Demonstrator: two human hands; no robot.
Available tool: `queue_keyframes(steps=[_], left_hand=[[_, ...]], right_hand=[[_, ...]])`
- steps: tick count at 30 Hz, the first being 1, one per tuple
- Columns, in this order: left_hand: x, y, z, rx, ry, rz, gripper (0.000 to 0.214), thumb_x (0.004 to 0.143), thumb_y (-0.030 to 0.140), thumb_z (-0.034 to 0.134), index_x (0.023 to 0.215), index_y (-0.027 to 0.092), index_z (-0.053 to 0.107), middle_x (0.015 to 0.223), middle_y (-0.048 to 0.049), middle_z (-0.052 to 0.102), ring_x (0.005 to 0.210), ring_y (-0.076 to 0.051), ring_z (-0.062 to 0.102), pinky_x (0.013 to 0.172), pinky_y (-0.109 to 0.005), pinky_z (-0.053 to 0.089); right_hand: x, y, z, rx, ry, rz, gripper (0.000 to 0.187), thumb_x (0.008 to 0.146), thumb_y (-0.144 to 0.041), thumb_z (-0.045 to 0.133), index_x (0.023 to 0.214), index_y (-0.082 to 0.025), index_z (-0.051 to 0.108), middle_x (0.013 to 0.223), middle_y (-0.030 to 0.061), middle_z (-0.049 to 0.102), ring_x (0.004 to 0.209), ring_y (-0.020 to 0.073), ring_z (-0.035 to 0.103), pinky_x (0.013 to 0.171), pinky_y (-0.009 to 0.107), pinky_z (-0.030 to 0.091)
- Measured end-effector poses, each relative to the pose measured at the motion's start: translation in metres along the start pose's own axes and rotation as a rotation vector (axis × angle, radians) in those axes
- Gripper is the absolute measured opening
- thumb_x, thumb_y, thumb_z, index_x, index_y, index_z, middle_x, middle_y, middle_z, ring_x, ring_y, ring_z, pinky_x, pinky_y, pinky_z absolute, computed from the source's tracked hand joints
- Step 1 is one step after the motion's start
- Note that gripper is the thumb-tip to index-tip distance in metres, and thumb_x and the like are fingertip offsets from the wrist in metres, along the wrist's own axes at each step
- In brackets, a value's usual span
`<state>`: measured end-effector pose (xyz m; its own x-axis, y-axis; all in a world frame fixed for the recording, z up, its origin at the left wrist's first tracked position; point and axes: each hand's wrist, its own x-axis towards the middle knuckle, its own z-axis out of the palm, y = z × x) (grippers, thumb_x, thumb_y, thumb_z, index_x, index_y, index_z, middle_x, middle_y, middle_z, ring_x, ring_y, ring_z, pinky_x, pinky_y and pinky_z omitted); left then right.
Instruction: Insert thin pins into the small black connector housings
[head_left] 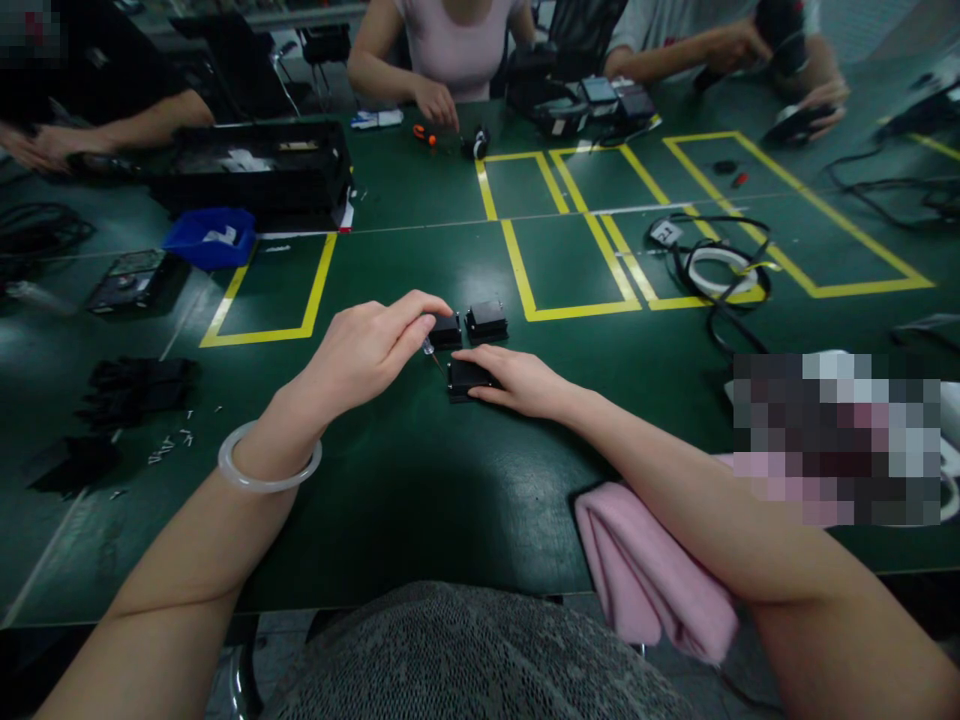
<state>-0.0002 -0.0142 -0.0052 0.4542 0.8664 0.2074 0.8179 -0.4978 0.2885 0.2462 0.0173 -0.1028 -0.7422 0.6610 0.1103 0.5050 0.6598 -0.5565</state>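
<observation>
Where the right hand [521,382] curls over its right end, a small black block [466,378] lies on the green table [390,520], roughly central, pressed down by fingers on top with the thumb along the near side. Left hand [375,345] closed in a pinch on a slim screwdriver [429,347] with a clear handle, shaft slanting down to the block's left end; cannot tell whether the tip touches. Just beyond, 2 similar pieces: a left black piece [448,332], partly hidden by the left fingers, and a right black piece [487,320] beside it. Pale bangle [270,472] on the left wrist. Farther left, loose screws [169,448] near a cluster of black parts [139,390]; behind these, a blue bin [211,240] near a long black tray [262,165]. To the right, a coiled cable [724,270] lies across yellow tape; a pink cloth [649,570] hangs over the near edge. Across the table, 3 co-workers, the middle person's hand [437,103] near an orange-handled tool [424,135].
</observation>
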Motion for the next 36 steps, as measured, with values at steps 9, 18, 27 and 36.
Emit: queue_keyframes(steps=[9,18,27,36], left_hand=[[-0.0012,0.0033,-0.0044,0.014,0.006,0.017,0.047,0.106,0.033,0.035,0.132,0.019,0.071,0.089,-0.005,0.075,0.082,-0.022,0.07,0.071,-0.033,0.044],[0.0007,0.0025,-0.0035,0.06,-0.009,0.0,0.045,0.108,0.037,0.036,0.134,0.021,0.07,0.087,-0.0045,0.076,0.077,-0.021,0.07,0.068,-0.031,0.044],[-0.0007,0.0027,-0.0036,0.036,0.013,-0.011,0.046,0.107,0.034,0.034,0.13,0.018,0.071,0.093,-0.0066,0.075,0.083,-0.021,0.069,0.071,-0.032,0.044],[0.0006,0.0031,-0.0035,0.03,0.014,-0.011,0.044,0.108,0.035,0.037,0.134,0.019,0.069,0.08,-0.003,0.072,0.069,-0.018,0.065,0.064,-0.029,0.04]], right_hand=[[0.0006,-0.0009,-0.0003,0.004,-0.006,0.012,0.054,0.101,-0.025,0.07,0.153,-0.017,0.057,0.144,0.0171,0.07,0.132,0.032,0.069,0.109,0.05,0.058],[-0.0003,-0.0002,-0.0006,0.005,0.001,-0.004,0.054,0.101,-0.024,0.069,0.153,-0.018,0.057,0.143,0.0165,0.071,0.132,0.0312,0.069,0.108,0.049,0.058],[0.0005,-0.0013,-0.0004,-0.013,-0.012,0.007,0.054,0.101,-0.025,0.068,0.153,-0.017,0.055,0.143,0.0169,0.07,0.13,0.0309,0.07,0.108,0.048,0.058],[0.0001,-0.0012,-0.0002,-0.01,-0.006,0.008,0.053,0.101,-0.025,0.069,0.152,-0.016,0.057,0.143,0.0178,0.071,0.131,0.0321,0.07,0.108,0.049,0.058]])
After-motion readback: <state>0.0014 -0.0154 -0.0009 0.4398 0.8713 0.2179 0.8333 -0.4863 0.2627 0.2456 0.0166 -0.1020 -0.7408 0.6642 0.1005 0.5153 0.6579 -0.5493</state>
